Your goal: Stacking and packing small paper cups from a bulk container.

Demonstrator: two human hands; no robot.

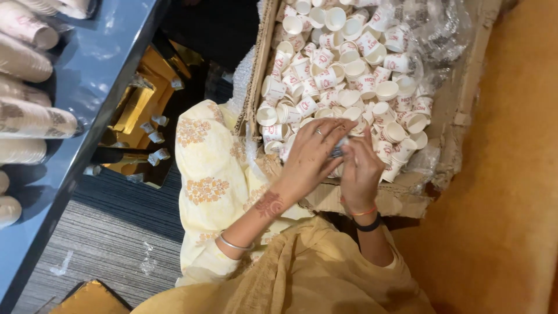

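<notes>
A torn cardboard box (pixel 459 110) holds several small white paper cups (pixel 349 70) with red print, loose on a clear plastic liner. Both hands meet at the near edge of the box. My left hand (pixel 311 154), with a ring and a bangle on the wrist, curls over a cup at the pile's front. My right hand (pixel 360 171), with a black and an orange band at the wrist, pinches the same small cup (pixel 339 150) from the other side. The cup is mostly hidden by fingers.
Stacks of nested paper cups (pixel 26 116) lie on a dark blue table (pixel 87 75) at the left. Gold cardboard pieces (pixel 136 110) and loose cups sit on the striped floor below. An orange surface (pixel 511 203) fills the right.
</notes>
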